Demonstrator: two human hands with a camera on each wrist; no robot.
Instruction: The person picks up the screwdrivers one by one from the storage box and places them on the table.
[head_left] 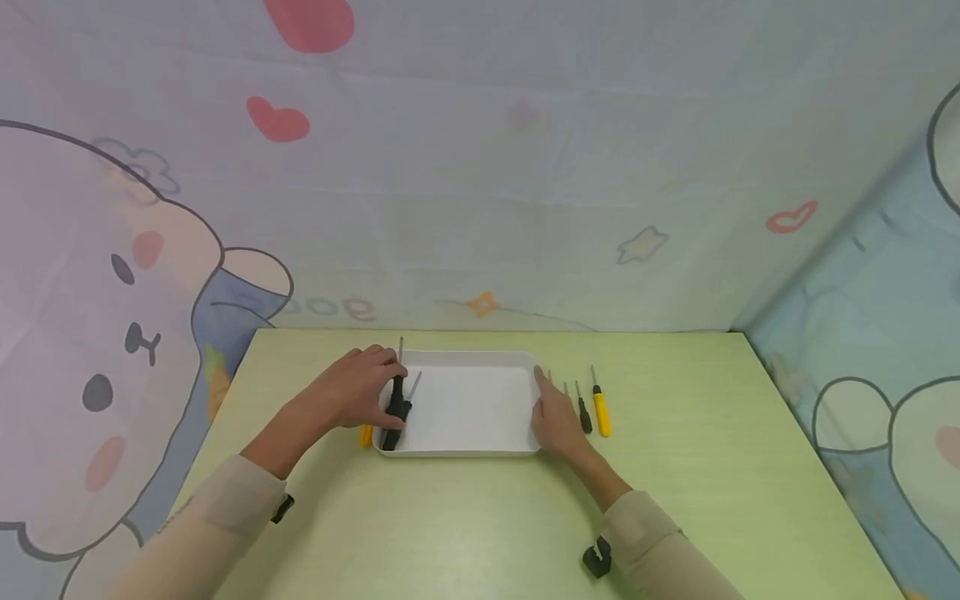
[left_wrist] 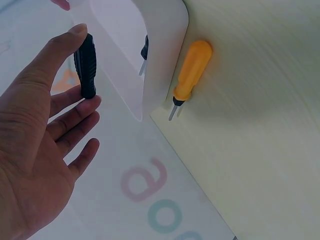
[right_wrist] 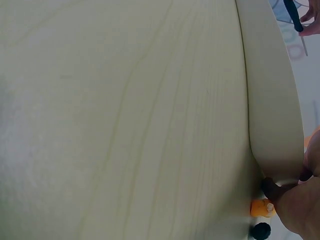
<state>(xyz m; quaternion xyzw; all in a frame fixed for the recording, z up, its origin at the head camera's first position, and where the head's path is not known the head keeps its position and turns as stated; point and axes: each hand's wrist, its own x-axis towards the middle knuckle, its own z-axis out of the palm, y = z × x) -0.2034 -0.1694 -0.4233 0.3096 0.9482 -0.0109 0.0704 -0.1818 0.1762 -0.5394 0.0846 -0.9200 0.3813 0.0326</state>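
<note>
My left hand [head_left: 358, 390] pinches a black-handled screwdriver [head_left: 397, 393] between thumb and fingertips, above the left end of a white tray [head_left: 465, 452]. Its shaft points away from me in the head view; the left wrist view shows the ribbed handle [left_wrist: 86, 67]. Another black screwdriver [head_left: 392, 437] lies inside the tray at the left. Outside the tray's left wall rests a yellow screwdriver [left_wrist: 194, 67]. At the opposite end, my right hand [head_left: 557, 419] grips the tray's right rim, with part of it hidden at the edge of the right wrist view.
Right of the tray lie a black screwdriver [head_left: 583, 417] and a yellow screwdriver [head_left: 602, 412], beside two thin shafts partly hidden by my right hand. The pale green table [head_left: 450, 517] meets a printed cloth backdrop [head_left: 480, 183] behind the tray.
</note>
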